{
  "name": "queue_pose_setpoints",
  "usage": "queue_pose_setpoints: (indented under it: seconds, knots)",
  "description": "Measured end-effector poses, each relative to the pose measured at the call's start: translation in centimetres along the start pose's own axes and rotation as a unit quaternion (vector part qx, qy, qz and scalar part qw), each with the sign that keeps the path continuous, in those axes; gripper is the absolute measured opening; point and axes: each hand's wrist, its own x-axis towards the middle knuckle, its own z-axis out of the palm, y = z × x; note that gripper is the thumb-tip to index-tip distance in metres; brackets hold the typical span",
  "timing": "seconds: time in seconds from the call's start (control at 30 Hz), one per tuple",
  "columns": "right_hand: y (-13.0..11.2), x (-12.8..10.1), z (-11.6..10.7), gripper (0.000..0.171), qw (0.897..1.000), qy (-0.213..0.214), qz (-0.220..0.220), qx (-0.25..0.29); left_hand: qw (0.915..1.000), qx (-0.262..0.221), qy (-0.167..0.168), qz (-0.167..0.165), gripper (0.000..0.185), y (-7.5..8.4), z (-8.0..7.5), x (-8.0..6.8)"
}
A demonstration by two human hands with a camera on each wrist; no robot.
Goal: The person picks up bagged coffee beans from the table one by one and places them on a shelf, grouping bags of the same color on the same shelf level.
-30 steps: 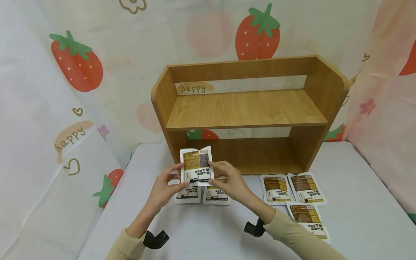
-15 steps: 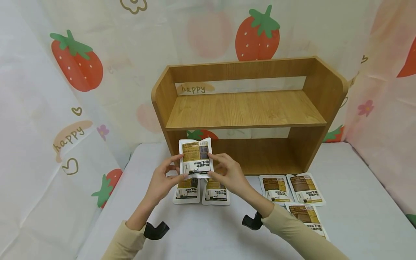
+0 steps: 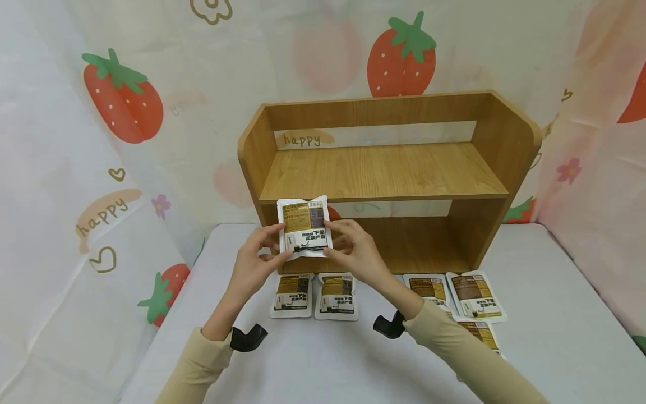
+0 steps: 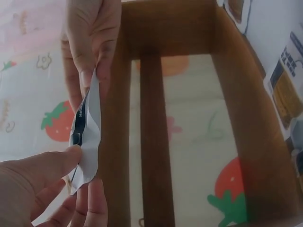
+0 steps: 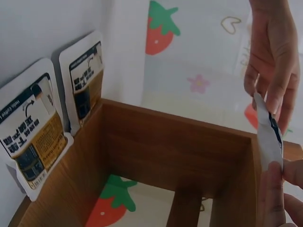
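Note:
A white pouch with a gold and white printed label (image 3: pixel 304 227) is held up in front of the shelf's lower opening. My left hand (image 3: pixel 256 255) pinches its left side between thumb and fingers, and my right hand (image 3: pixel 359 252) pinches the right side. Seen edge-on in the left wrist view, the pouch (image 4: pixel 90 137) is thin, with both hands on it. The right wrist view also shows the pouch (image 5: pixel 270 137) edge-on between the hands. Below it on the table lie two similar pouches, a left one (image 3: pixel 292 296) and a right one (image 3: pixel 337 297).
A two-tier wooden shelf (image 3: pixel 383 171) stands at the back of the white table (image 3: pixel 323 365). To the right lie a brown-labelled pouch (image 3: pixel 475 294) and two others, partly behind the right forearm. Strawberry-printed cloth (image 3: pixel 217 101) hangs behind and at the sides.
Both hands have raised the pouch from just over the two table pouches to near the upper shelf board's front edge. The two pouches underneath are now more fully visible.

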Motion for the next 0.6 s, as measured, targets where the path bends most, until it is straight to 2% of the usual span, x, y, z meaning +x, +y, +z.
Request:
queue_pose_setpoints:
  seconds: [0.07, 0.23, 0.4, 0.6]
  knots:
    - [-0.1, 0.3, -0.1, 0.052, 1.0, 0.007, -0.006, -0.004, 0.9997, 0.012, 0.01, 0.019, 0.053, -1.0, 0.2, 0.5]
    - [-0.3, 1.0, -0.3, 0.052, 1.0, 0.013, -0.007, 0.007, 0.9987, 0.016, 0.016, 0.045, 0.051, -1.1, 0.1, 1.2]
    - [-0.3, 1.8, -0.7, 0.051, 1.0, 0.01, -0.006, 0.025, 0.9988, -0.003, 0.021, 0.044, 0.05, -0.9, -0.1, 2.1]
    - [-0.6, 3.0, -1.1, 0.048, 1.0, 0.019, -0.005, 0.012, 0.9978, -0.023, 0.04, 0.048, 0.048, -0.6, -0.1, 3.3]
